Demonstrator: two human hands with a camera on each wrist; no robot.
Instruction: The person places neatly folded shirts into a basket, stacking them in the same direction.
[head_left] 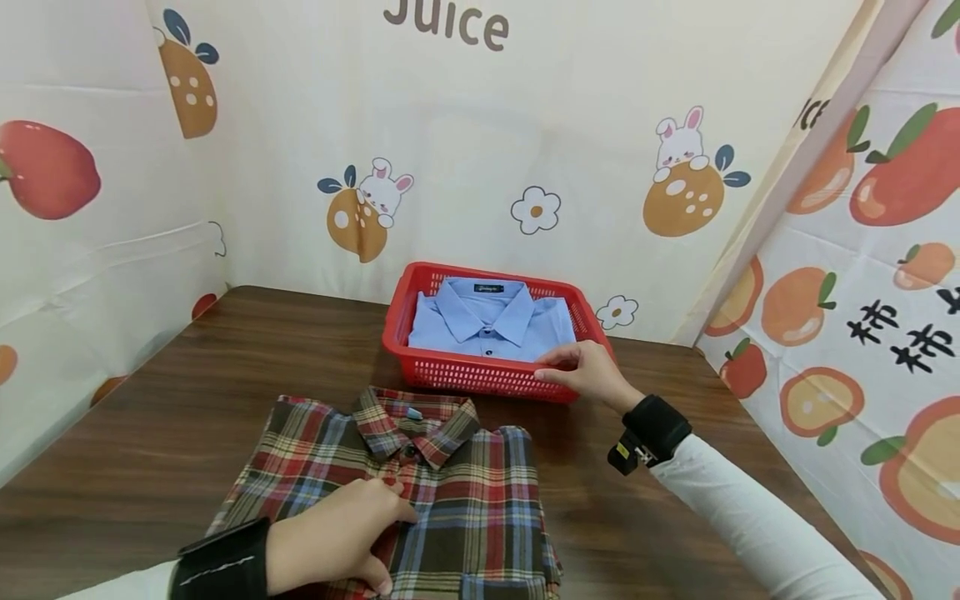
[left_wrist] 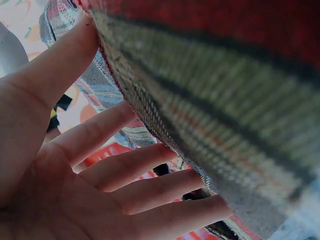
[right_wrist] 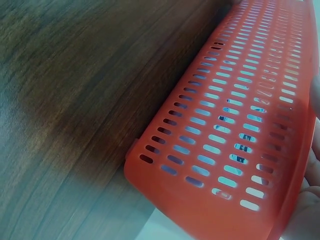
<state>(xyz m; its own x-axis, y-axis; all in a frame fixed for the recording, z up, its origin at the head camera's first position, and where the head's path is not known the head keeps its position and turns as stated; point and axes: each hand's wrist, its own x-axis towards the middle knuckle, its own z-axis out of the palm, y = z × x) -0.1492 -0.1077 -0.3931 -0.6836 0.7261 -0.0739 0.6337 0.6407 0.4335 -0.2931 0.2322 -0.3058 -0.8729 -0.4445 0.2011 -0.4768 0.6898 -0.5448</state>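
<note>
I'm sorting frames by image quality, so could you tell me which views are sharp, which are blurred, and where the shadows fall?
Head view: evenly lit and sharp, the plaid shirt and red basket crisp. Left wrist view: the plaid cloth fills the frame, too close to focus, and the left hand is soft. Right wrist view: the basket wall is fairly clear, with a dark shadow on the wooden table beside it.

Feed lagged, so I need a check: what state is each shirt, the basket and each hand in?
Plaid shirt: folded, flat on table, collar buttoned.
Blue shirt: folded, lying in basket.
Red basket: upright on table, holding blue shirt.
Left hand: resting on plaid shirt.
Right hand: gripping basket's front rim.
</note>
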